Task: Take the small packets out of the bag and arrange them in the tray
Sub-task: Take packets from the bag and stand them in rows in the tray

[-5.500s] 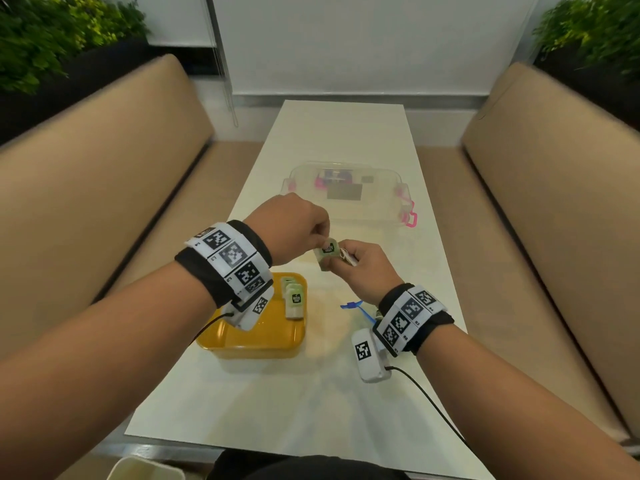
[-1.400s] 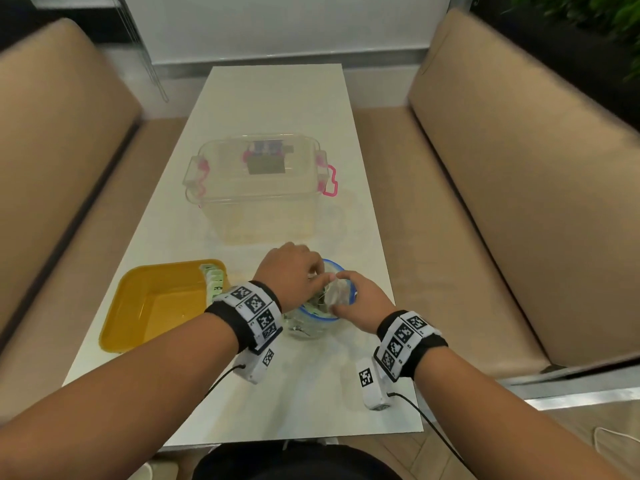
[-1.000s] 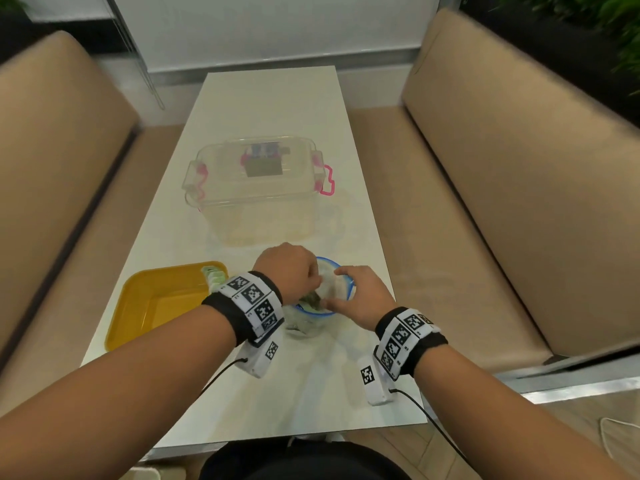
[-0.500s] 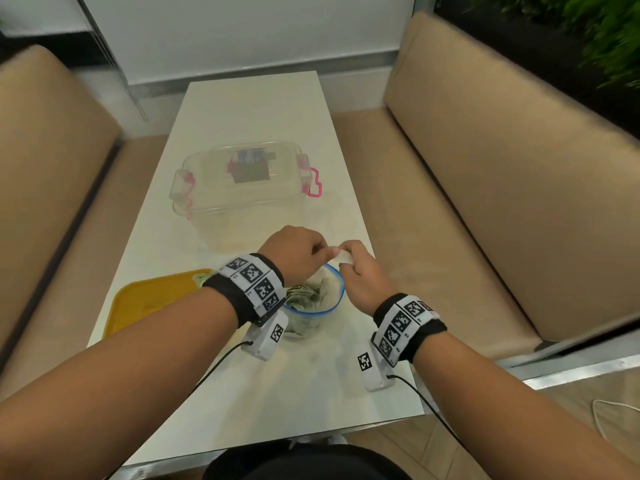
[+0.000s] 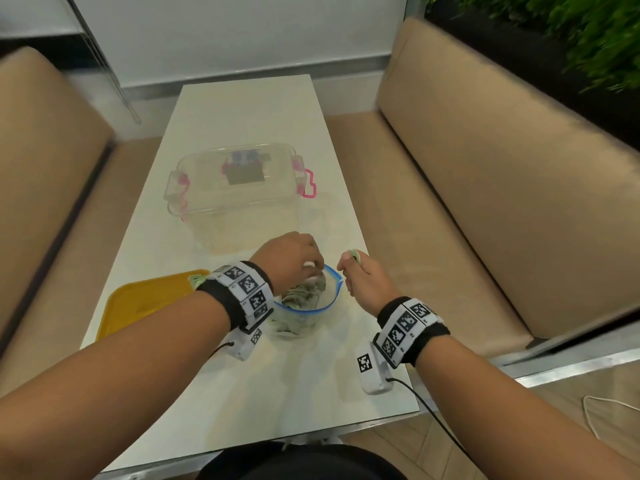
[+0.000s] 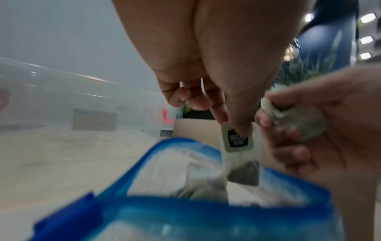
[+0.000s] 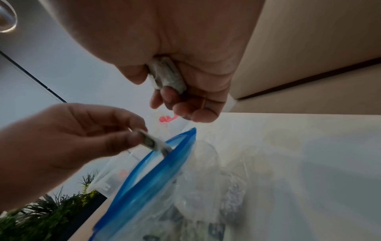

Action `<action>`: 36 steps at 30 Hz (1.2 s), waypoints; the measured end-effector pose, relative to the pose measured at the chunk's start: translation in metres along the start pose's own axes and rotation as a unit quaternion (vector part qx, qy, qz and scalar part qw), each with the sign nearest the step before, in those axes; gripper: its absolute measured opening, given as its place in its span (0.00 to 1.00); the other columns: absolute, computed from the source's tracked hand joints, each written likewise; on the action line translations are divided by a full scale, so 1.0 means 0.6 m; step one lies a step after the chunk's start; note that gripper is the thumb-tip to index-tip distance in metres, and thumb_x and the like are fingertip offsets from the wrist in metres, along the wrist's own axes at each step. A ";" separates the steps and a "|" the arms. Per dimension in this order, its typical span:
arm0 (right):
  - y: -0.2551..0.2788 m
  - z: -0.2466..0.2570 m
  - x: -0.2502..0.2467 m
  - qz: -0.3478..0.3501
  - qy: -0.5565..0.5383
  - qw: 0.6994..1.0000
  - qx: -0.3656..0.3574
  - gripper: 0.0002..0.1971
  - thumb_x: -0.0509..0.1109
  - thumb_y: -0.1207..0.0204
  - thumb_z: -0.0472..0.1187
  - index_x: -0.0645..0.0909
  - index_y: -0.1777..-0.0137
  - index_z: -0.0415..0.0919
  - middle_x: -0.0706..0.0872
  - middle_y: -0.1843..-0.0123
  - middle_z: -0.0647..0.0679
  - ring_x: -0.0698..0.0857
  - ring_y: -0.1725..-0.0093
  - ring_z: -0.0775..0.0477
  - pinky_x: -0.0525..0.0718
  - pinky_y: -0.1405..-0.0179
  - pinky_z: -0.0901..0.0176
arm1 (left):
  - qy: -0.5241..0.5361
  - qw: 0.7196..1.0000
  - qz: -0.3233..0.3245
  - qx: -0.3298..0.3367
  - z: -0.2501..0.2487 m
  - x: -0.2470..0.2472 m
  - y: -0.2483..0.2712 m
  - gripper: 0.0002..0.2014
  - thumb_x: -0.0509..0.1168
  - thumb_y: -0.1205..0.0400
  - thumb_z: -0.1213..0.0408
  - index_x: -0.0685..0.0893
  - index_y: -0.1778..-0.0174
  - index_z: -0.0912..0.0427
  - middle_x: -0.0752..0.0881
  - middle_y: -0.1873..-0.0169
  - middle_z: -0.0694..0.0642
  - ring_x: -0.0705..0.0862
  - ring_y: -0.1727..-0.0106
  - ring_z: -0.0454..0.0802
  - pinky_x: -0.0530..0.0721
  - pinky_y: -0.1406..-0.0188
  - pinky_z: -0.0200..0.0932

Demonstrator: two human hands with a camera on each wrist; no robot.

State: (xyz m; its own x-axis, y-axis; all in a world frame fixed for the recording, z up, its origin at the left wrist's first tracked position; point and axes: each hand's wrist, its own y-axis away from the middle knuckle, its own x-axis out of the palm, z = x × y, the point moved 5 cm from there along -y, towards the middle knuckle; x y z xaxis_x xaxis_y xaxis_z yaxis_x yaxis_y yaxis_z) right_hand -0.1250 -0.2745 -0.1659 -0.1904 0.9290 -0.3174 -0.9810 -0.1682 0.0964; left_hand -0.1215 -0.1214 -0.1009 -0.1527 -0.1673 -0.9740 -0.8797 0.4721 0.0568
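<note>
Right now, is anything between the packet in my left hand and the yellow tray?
Only your own arm. The left hand pinches a packet above the bag; the yellow tray lies just left, partly hidden by that wrist. Nothing else visible stands between.

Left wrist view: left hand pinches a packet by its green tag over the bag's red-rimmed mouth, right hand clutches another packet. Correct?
Not quite. The bag mouth has a blue rim, not red; the left wrist view shows it plainly. The rest holds: the left hand pinches a packet by its green tag, and the right hand clutches another packet.

yellow tray, blue-rimmed clear bag, pale green packets, pink-latched clear box
</note>
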 end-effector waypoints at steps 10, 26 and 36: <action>0.002 0.119 0.040 0.009 -0.044 0.992 -0.119 0.07 0.67 0.17 0.49 0.79 0.47 0.47 0.75 0.66 0.54 0.72 0.68 0.56 0.74 0.62 0.62 | 0.053 0.990 -0.113 -0.065 0.031 -0.144 0.064 0.03 0.67 0.19 0.52 0.87 0.54 0.41 0.78 0.70 0.32 0.76 0.68 0.31 0.67 0.66 0.34; -0.008 0.190 0.147 0.093 -0.033 0.985 -0.140 0.11 0.71 0.19 0.47 0.90 0.56 0.43 0.90 0.55 0.44 0.87 0.53 0.49 0.81 0.50 0.62 | 0.031 0.986 -0.110 -0.119 0.103 -0.192 0.160 0.05 0.67 0.18 0.59 0.87 0.49 0.46 0.80 0.67 0.35 0.76 0.67 0.26 0.72 0.57 0.38; -0.017 0.172 0.207 0.128 -0.088 0.988 -0.019 0.10 0.61 0.27 0.39 0.73 0.46 0.47 0.74 0.62 0.47 0.71 0.66 0.49 0.72 0.62 0.52 | 0.000 0.980 -0.053 -0.194 0.194 -0.170 0.228 0.02 0.72 0.23 0.58 0.88 0.57 0.47 0.88 0.60 0.43 0.83 0.59 0.41 0.80 0.59 0.38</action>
State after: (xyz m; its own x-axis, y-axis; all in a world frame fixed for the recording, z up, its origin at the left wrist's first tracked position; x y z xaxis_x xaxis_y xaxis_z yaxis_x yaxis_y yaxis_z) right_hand -0.1349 -0.1237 -0.1091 -0.4264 0.8967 -0.1188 -0.9029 -0.4140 0.1159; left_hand -0.1737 0.0612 -0.0192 -0.0504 -0.1971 -0.9791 -0.9956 0.0871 0.0337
